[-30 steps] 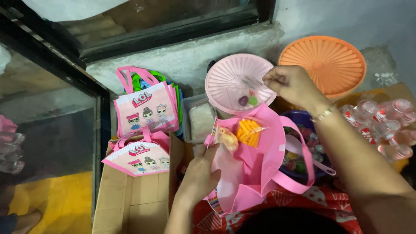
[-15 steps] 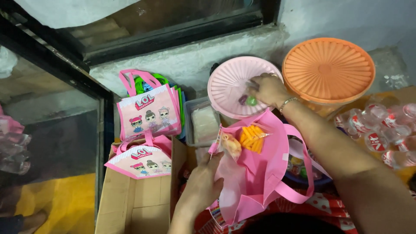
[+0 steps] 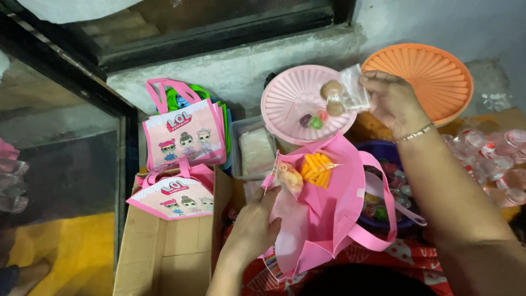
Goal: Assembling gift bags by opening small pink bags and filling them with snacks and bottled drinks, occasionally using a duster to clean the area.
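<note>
My left hand [image 3: 253, 226] holds the rim of an open pink tote bag [image 3: 323, 219] on my lap. Inside the bag's mouth lie a clear packet of orange snack sticks [image 3: 316, 168] and a packet with a pale round snack [image 3: 289, 176]. My right hand [image 3: 390, 98] is raised over a pink ribbed lid [image 3: 296, 96] and grips a small clear plastic packet [image 3: 344, 94] holding brown round sweets. A few coloured candies [image 3: 312, 119] rest on the pink lid.
A cardboard box [image 3: 164, 252] at lower left holds pink cartoon tote bags [image 3: 174, 194]; more stand behind it [image 3: 183, 134]. An orange ribbed lid [image 3: 433, 74], a clear tub [image 3: 255, 149], a blue basin of sweets [image 3: 383, 192] and sealed water cups [image 3: 496, 159] surround the bag.
My right hand dipped to the candies on the pink lid, then rose to the right with a clear packet of brown sweets. My left hand stayed on the bag.
</note>
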